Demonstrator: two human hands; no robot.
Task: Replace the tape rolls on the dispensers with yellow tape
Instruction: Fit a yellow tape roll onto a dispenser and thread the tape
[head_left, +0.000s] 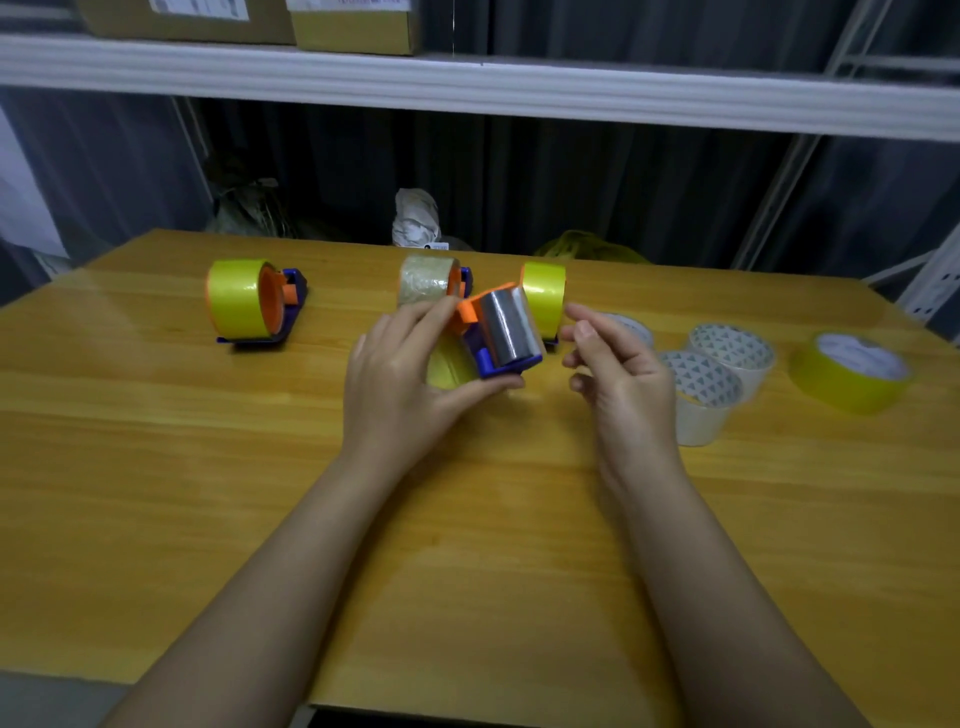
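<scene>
**Tape swap: partly done, one dispenser in hand**

Progress, judged from how things lie:
- Far left on the pale wooden table (156, 467): a blue-and-orange plastic dispenser carrying a yellow tape roll (244, 304). Looks finished.
- Centre back: a second blue-and-orange dispenser carrying a clear, crinkled tape roll (427, 280). Not yet swapped, I judge.
- Just right of it, behind the hands: a third dispenser with a yellow roll on it (544, 295), only its roll and a sliver of blue base visible (mostly hidden, so I cannot confirm it is fully seated).
- In hand: a blue dispenser with an orange flap and a grey metal roller (501, 338). A yellow roll appears beneath it, tucked against the palm, partly covered; whether it is threaded I cannot tell.
- Spares at right: a loose yellow tape roll lying flat (852, 374) and a cluster of whitish rolls with triangle-printed cores (722, 364), probably the removed ones.

So roughly half done at a guess, with the clear-roll unit remaining and the held one in progress.

Hands:
- Left hand (400, 379) wraps the held dispenser from its left and underside, thumb under the blue base, fingers over the orange part. Lifted off the table.
- Right hand (618, 374) sits just beside the roller end, fingers loosely curled, holding nothing, a small gap between fingertips and dispenser.

The hands are close together.
</scene>
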